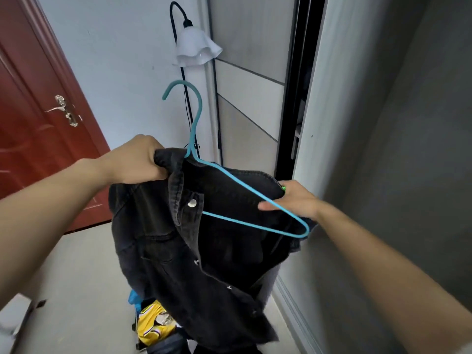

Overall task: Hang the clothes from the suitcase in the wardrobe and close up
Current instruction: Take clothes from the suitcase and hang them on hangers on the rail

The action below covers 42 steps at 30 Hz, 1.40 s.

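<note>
Threading the hanger into the jacket was the step in hand, by my read. Black denim jacket [204, 238] hung mid-air in front of the wardrobe, front unbuttoned, hem drooping toward the clothes below. Teal wire hanger [196, 121] sat hook-up at the collar: its left end was hidden inside the jacket, its right end was exposed outside the fabric.

Left hand [138, 159] clenched a bunch of collar and shoulder cloth. Right hand [293, 200] pinched the hanger's right arm, thumb over the wire, touching the jacket shoulder.

Next move likely needed: seat the exposed end into the right shoulder, then carry the hook into the dark wardrobe gap [301, 111]. Rail not visible, so reach unknown.

Counts: one jacket, one hanger, two hands. Below, one yellow garment [153, 325] and one blue item [132, 300]; suitcase itself not clearly visible. One sliding door panel [250, 98], one floor lamp [196, 47], one red door [38, 123].
</note>
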Each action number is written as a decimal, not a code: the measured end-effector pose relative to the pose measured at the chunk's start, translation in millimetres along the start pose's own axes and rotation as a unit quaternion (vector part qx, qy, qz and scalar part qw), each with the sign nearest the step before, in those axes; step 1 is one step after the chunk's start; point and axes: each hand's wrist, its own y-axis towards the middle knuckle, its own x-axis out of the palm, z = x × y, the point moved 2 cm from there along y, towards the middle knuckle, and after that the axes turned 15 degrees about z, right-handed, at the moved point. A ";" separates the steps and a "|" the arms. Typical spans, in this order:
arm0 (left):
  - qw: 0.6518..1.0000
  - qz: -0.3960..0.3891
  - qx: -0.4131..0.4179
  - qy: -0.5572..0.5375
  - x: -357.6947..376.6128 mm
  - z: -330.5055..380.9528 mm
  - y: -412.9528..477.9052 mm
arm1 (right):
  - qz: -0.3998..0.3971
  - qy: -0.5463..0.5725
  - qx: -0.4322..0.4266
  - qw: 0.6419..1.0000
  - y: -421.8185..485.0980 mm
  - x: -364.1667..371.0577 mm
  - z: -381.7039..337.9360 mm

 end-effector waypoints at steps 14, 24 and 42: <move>0.979 0.081 -0.015 0.189 27.9 -5.5 -11.4 | 0.236 -0.117 0.093 0.960 14.9 -19.6 -17.5; 0.993 0.061 -0.099 0.028 65.9 11.0 -22.8 | 0.264 -0.221 0.004 0.939 21.3 0.9 -88.4; 0.998 -0.055 -0.007 -0.025 68.4 50.5 -19.5 | 0.264 -0.562 -0.111 0.776 -10.4 -98.6 -62.7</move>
